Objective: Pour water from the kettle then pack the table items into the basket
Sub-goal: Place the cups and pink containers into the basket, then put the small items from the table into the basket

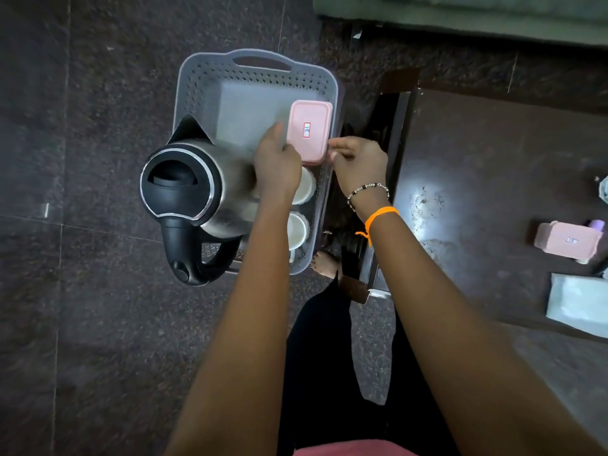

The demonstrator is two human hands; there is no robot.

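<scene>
A grey perforated basket (197, 80) stands on the dark floor left of the table. A steel kettle (184, 189) with a black lid and handle lies in its near left part. Two white cups (304, 185) sit along its right side. A pink lidded box (309, 131) with a small label is over the basket's right side. My left hand (278, 162) holds the box's near left corner and my right hand (358, 162) pinches its near right corner. A second pink box (566, 240) lies on the table at far right.
The dark brown table (477, 179) is on the right, its edge close to the basket. On it sit a white packet (579, 304), a small purple item (597, 225) behind the second pink box, and a glass object (603, 190) at the frame edge. A bare foot (325, 263) stands by the basket.
</scene>
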